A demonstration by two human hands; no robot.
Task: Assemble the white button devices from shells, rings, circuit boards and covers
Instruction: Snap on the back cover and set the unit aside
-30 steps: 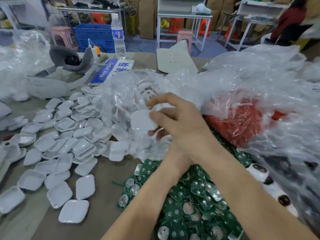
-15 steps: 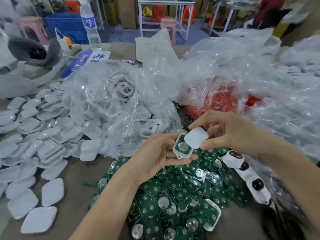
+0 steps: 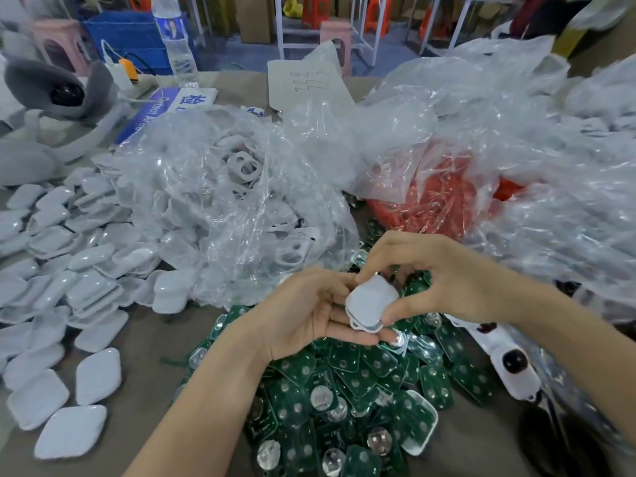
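Cupping the white button device (image 3: 370, 304) from below, the left hand (image 3: 303, 315) curls its fingers under it. We mark the right hand (image 3: 444, 273) pinching the same piece from above, index finger on its top edge and thumb on its right edge. The device sits between the two hands, tilted, with its plain white face toward the camera and a thin seam along its lower rim; we cannot tell whether the top part is fully seated. Both hands hover just above a heap of green circuit boards (image 3: 344, 390), and one board lies in a white shell (image 3: 418, 448) at the heap's near right. Left of the hands we see loose white plastic pieces (image 3: 86, 280) spread over the brown table (image 3: 144, 356). Behind the hands is a clear bag of white rings (image 3: 234, 201), with a clear bag of red parts (image 3: 444, 201) to its right. A white strip with dark domes (image 3: 512, 363) lies beside the right forearm. A water bottle (image 3: 175, 46) stands at the table's far edge.
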